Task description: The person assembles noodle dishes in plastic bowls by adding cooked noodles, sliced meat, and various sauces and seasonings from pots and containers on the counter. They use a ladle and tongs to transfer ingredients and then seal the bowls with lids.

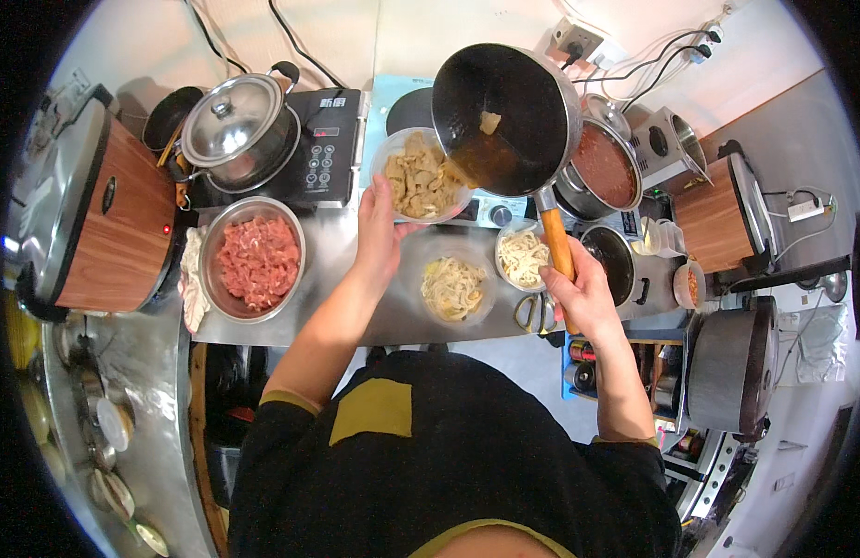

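My right hand (583, 288) is wrapped round the wooden handle (557, 246) of a saucepan (528, 93) with a dark inside. The pan is tilted to the left, its rim over a clear plastic bowl (378, 160). Brown liquid and a piece of meat (489, 122) are in the pan, the liquid reaching its lower lip. Cooked meat slices (416, 181) fill much of the bowl, which my left hand (382, 228) grips at its near left side. Below these stand two clear bowls of pale noodle-like strips, one in the middle (451, 288) and one to the right (523, 259).
Scissors (537, 314) lie at the counter's front edge. To the left are a steel bowl (300, 251) of raw meat, a lidded pot (233, 116) on an induction cooker (332, 149) and a wood-grain cooker (119, 209). On the right stand a pot of red-brown sauce (605, 167) and a black pan (614, 260).
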`<state>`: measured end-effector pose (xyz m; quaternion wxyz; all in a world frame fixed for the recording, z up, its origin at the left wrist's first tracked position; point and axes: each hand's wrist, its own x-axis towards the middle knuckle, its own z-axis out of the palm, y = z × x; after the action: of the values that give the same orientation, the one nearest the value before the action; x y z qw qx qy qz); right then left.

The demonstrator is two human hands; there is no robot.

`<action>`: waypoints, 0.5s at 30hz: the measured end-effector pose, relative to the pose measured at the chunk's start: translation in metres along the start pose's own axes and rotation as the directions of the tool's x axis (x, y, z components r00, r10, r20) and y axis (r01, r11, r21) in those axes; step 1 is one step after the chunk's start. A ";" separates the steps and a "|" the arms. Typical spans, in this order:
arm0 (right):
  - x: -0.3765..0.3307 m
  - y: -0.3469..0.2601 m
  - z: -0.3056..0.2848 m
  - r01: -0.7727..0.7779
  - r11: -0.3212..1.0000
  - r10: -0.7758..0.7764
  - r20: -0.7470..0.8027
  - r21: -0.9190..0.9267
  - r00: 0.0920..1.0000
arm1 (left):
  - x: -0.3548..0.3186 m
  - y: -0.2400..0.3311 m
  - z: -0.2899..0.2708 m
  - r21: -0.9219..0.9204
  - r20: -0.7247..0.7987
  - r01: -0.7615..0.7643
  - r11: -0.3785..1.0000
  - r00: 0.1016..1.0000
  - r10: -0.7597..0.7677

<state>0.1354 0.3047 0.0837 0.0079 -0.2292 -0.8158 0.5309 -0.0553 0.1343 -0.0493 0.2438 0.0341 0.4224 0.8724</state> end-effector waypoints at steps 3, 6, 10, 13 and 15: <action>-0.002 0.000 0.000 0.001 0.999 -0.003 -0.030 -0.049 1.000 | 0.001 -0.004 0.004 0.009 -0.024 -0.022 1.000 0.999 0.023; -0.002 0.004 0.000 0.007 0.995 -0.014 -0.063 -0.104 0.998 | -0.001 -0.006 0.005 0.013 -0.033 -0.025 1.000 0.999 0.025; -0.003 -0.004 0.001 -0.020 0.966 -0.010 -0.118 -0.258 0.993 | -0.006 -0.003 0.010 0.025 -0.051 -0.019 1.000 0.998 0.020; 0.001 0.011 0.000 0.078 0.930 -0.138 -0.142 -0.360 0.980 | -0.006 -0.005 0.008 0.038 -0.068 -0.020 0.999 0.997 0.023; 0.000 0.008 -0.001 0.055 0.928 -0.112 -0.136 -0.368 0.984 | -0.007 -0.005 0.009 0.026 -0.071 -0.024 0.999 0.997 0.026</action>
<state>0.1385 0.3087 0.0772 0.0514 -0.2322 -0.9058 0.3507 -0.0446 0.1400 -0.0464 0.2172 0.0114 0.4414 0.8705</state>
